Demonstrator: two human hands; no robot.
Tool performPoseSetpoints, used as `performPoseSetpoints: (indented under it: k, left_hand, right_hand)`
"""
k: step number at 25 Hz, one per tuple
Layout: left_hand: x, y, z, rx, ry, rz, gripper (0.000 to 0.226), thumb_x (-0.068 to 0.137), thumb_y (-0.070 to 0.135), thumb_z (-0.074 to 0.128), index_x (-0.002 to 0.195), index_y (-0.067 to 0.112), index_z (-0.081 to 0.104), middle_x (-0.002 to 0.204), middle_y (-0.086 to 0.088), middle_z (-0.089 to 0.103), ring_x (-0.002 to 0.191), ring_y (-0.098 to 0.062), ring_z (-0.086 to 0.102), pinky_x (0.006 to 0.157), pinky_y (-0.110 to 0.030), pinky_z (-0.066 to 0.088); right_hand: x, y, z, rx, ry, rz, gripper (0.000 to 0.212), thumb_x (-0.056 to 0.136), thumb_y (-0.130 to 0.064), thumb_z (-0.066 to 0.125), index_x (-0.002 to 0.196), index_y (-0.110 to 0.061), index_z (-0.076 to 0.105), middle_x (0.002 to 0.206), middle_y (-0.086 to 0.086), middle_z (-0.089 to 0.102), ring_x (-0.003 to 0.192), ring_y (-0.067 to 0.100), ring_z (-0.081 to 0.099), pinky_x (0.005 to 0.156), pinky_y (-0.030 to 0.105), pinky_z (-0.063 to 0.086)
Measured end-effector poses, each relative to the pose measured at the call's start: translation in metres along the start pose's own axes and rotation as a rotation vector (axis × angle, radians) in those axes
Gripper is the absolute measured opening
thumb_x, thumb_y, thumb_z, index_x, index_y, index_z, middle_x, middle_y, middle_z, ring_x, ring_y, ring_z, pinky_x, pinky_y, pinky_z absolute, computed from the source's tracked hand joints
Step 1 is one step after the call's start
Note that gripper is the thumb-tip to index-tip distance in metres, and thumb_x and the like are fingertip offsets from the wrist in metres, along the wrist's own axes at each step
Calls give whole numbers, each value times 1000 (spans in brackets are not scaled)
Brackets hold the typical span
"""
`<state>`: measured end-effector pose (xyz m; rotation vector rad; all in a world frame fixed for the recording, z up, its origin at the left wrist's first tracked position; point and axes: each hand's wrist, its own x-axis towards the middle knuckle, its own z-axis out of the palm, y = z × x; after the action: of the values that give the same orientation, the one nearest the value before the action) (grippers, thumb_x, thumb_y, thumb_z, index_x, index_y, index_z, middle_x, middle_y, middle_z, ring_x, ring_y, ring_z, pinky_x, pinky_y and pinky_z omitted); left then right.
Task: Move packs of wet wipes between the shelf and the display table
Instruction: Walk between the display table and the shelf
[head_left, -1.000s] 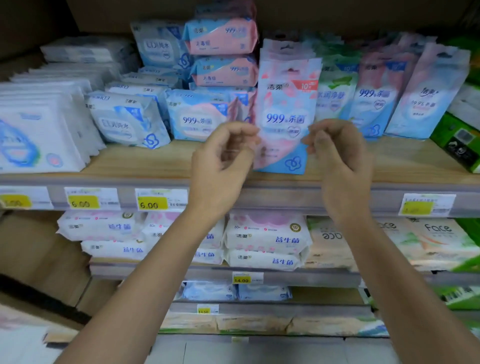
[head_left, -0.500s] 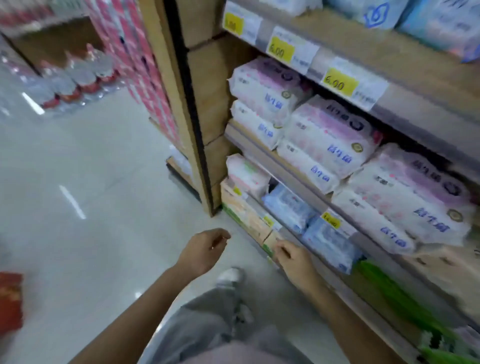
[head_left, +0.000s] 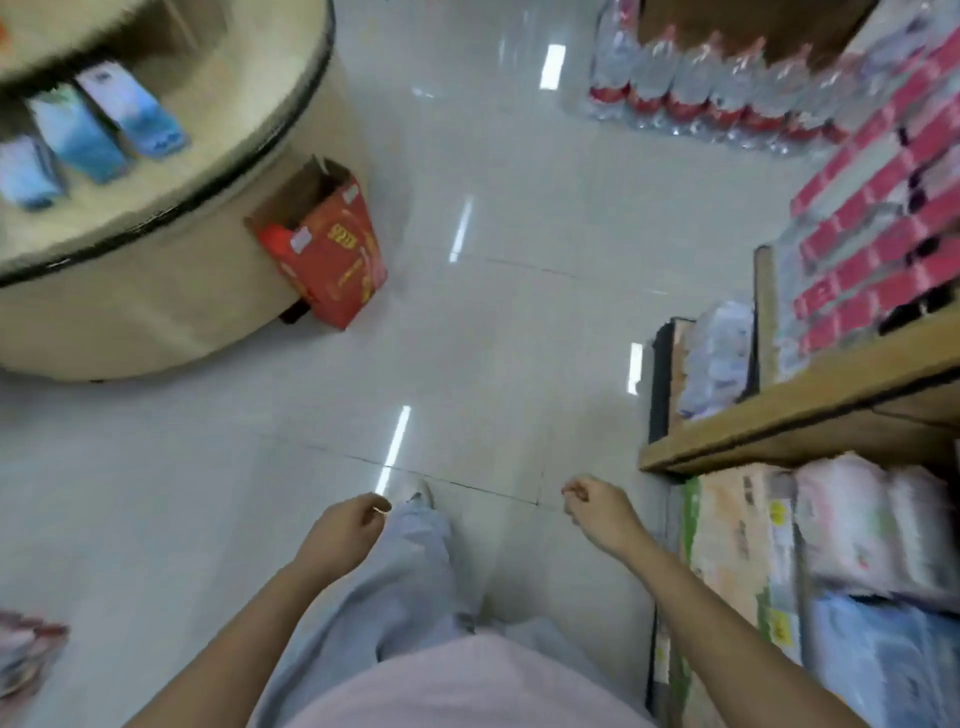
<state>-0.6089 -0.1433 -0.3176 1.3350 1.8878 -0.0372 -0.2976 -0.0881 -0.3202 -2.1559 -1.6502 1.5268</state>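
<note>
1. Two bare hands of mine hang over the floor, well apart. The left hand (head_left: 347, 530) and the right hand (head_left: 597, 514) each have loosely curled fingers and grip nothing.
2. Three flat blue-and-white wet-wipe packs (head_left: 78, 132) lie side by side on the round beige display table with a black rim band (head_left: 130, 312), up at my left. Their print is too blurred to read.
3. More soft pink, white and blue wet-wipe packs (head_left: 862, 525) fill the wooden shelf (head_left: 779, 415) at my right, near my right forearm. Small yellow tags (head_left: 777, 513) show at the shelf front, their figures unreadable.
4. An open-topped red cardboard box (head_left: 322, 249) sits on the floor against the table's wall. The yellow lettering on its side is illegible.
5. Clear plastic water bottles with red labels (head_left: 701, 88) stand in a row far ahead on the right.
6. A broad strip of glossy pale tiled floor (head_left: 519, 338) lies between the table's curved edge and the shelf's corner, with my grey trouser leg (head_left: 410, 571) over it.
</note>
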Motion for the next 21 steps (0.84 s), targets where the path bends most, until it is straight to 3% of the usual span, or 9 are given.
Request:
performPoseSetpoints:
  k: [3, 7, 12, 16, 21]
  left_hand:
    - [17, -56, -33, -229, 68, -182, 19, 93, 17, 52, 106, 21, 66, 99, 1, 69, 95, -19, 63, 83, -28, 48]
    - [65, -102, -97, -373, 81, -290, 20, 92, 15, 55, 108, 17, 66, 101, -5, 69, 92, -20, 64, 83, -28, 49]
    - [145, -122, -207, -503, 186, -290, 13, 93, 16, 54, 98, 25, 62, 95, -1, 66, 94, -21, 64, 73, -24, 46]
    - [205, -125, -276, -583, 276, -275, 18, 94, 19, 53, 107, 22, 64, 98, 2, 64, 93, -17, 63, 72, -23, 45]
    - [282, -144, -339, -672, 330, -339, 15, 93, 18, 53, 102, 25, 63, 96, 2, 65, 92, -18, 63, 73, -24, 46]
  right_hand:
    - [63, -91, 10, -73, -52, -120, 11, 92, -13, 51, 91, -18, 61, 92, 8, 64, 94, 29, 63, 89, 43, 52]
    - [129, -195, 31, -140, -108, -159, 11, 93, -12, 50, 94, -15, 60, 91, 9, 64, 92, 31, 63, 86, 44, 52]
    - [188, -279, 40, -155, -118, -98, 14, 93, -7, 48, 97, -10, 60, 90, 12, 64, 74, 22, 59, 66, 27, 47]
    - [235, -318, 40, -205, -120, -13, 16, 92, -6, 47, 99, -6, 61, 93, 15, 67, 72, 22, 59, 61, 23, 45]
    - [324, -405, 45, -292, -197, -22, 19, 92, -4, 45, 102, -2, 62, 98, 20, 67, 72, 21, 58, 61, 23, 45]
